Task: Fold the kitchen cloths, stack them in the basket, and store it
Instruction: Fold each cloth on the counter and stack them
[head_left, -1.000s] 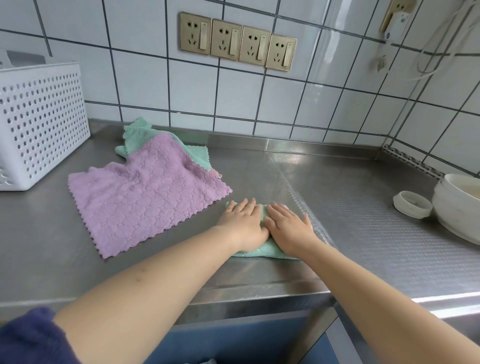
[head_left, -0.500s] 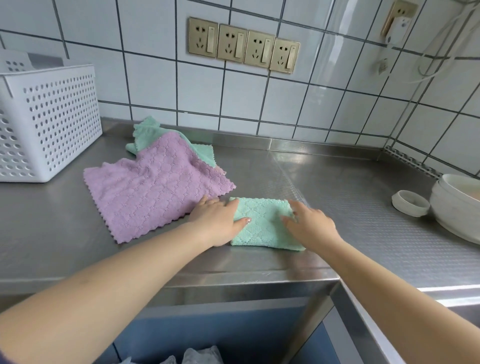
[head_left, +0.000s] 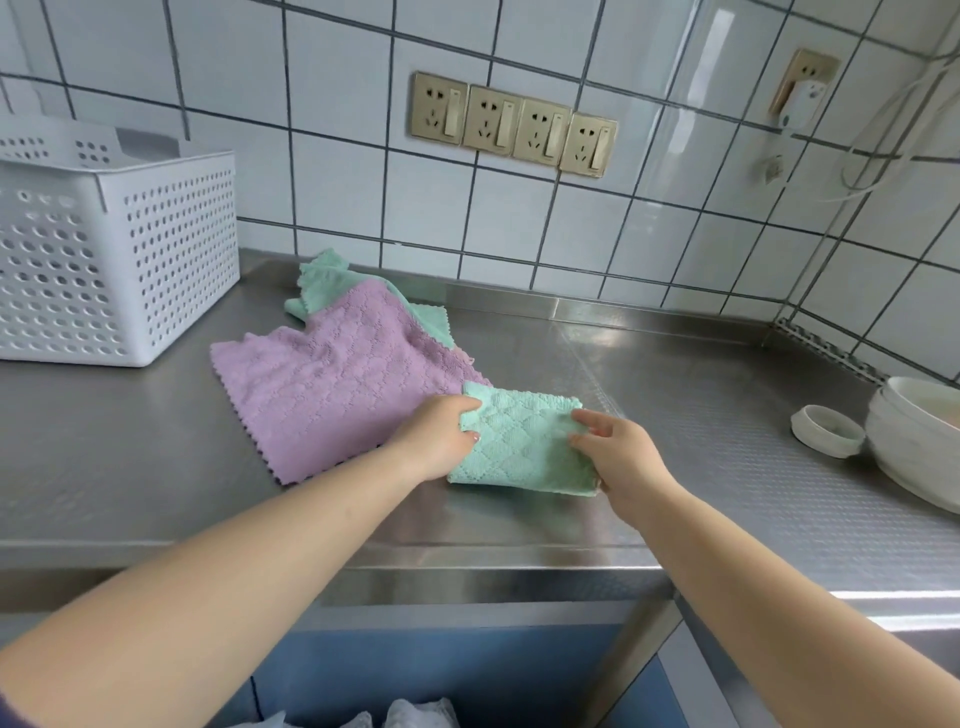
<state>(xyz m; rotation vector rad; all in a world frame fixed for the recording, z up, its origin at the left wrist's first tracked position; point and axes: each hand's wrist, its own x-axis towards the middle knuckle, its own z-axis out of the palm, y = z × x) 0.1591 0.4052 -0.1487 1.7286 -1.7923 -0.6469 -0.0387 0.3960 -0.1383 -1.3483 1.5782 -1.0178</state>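
Your left hand (head_left: 439, 434) and right hand (head_left: 621, 451) both pinch the folded green cloth (head_left: 522, 446), a fluffy quilted square on the brushed steel counter (head_left: 701, 415). Purple cloth (head_left: 337, 384), zigzag-edged, lies flat beside it; the perforated white plastic basket (head_left: 111, 249) sits far left.

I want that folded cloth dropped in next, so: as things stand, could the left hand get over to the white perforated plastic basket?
Probably yes. The white perforated plastic basket stands open-topped to the left on the steel counter, with only the flat purple cloth between. The left hand grips the folded mint-green cloth, as does the right hand.
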